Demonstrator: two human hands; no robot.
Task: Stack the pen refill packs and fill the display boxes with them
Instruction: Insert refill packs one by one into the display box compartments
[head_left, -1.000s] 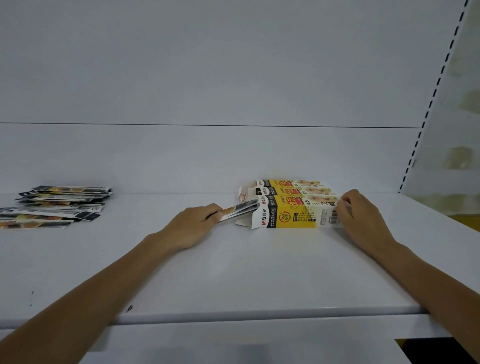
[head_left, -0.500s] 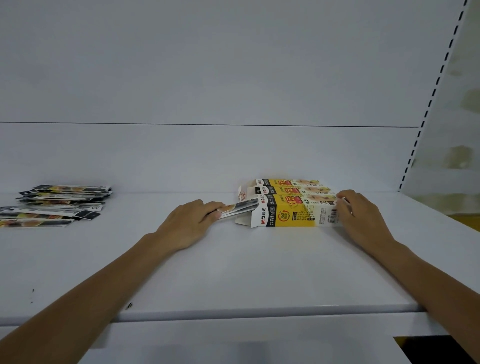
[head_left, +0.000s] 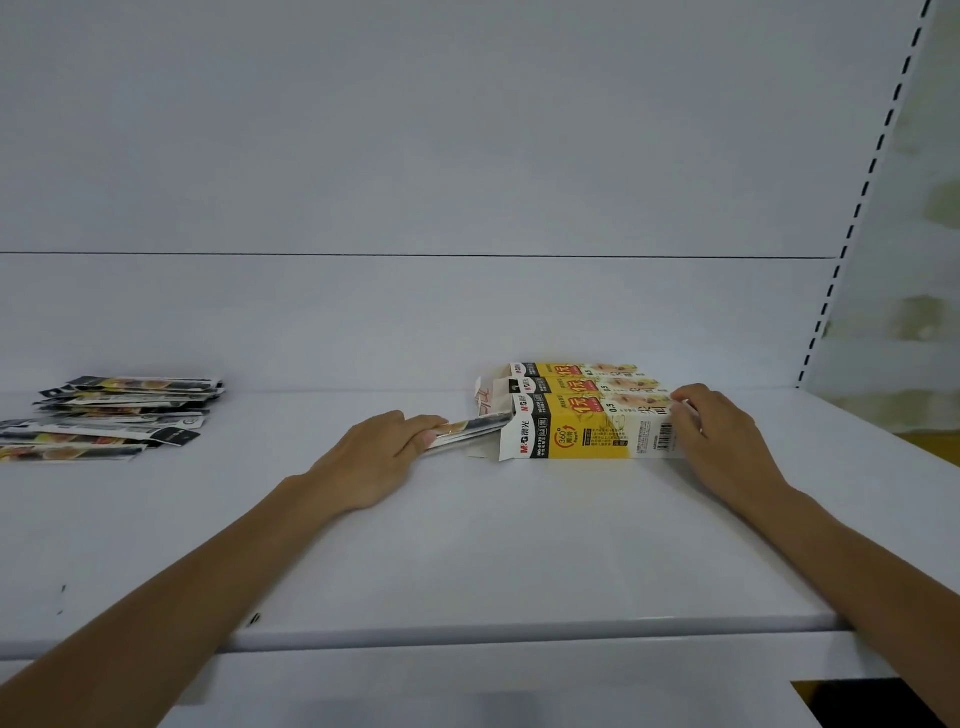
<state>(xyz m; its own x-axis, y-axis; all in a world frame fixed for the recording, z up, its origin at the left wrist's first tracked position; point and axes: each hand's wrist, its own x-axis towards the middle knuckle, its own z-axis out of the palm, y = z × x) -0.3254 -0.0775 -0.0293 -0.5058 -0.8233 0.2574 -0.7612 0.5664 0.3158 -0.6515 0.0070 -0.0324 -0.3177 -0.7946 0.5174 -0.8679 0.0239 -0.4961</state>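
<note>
My left hand (head_left: 374, 457) pinches a thin bundle (head_left: 470, 431) of refill packs, its tip at the open left mouth of the front box (head_left: 582, 434). My right hand (head_left: 722, 441) curls round the box's other end and grips it against the push. The box lies on the shelf (head_left: 467, 545), and the loose pile (head_left: 114, 415) waits well off to the left.

To do this well, I should keep the bundle flat and in line with the box, hold the packs squared so none fans out, and slide slowly. The flap (head_left: 483, 400) could catch an edge. I can't quite tell how far the tip is already inside, as the box wall hides it.

Since a second ago the bundle has dropped to a flatter angle. My right hand and the box have hardly moved.
</note>
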